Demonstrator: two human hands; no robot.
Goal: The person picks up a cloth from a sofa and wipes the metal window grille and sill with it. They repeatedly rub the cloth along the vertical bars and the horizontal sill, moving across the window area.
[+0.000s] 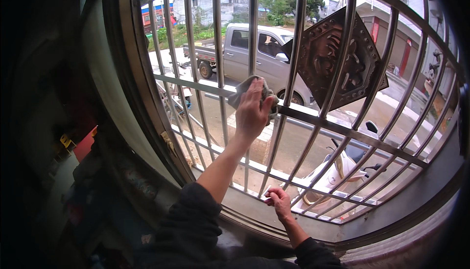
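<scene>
With fingers spread over a grey-green cloth (238,94), my left hand (252,113) presses it against the middle horizontal rail (330,124) of a metal window grille, where an upright bar crosses. The cloth bunches out on both sides of the hand. Lower and to the right, my right hand (279,202) is near the grille's bottom rail, its fingers curled beside the foot of an upright bar. A small whitish piece shows at those fingertips; whether they grip it or the bar is unclear.
A dark embossed metal plate (337,60) stands tilted behind the bars at right. The window frame (147,122) with a latch (168,141) runs down the left side; a sill (249,206) lies below. Outside are a grey pickup truck (238,58) and a white scooter (339,173).
</scene>
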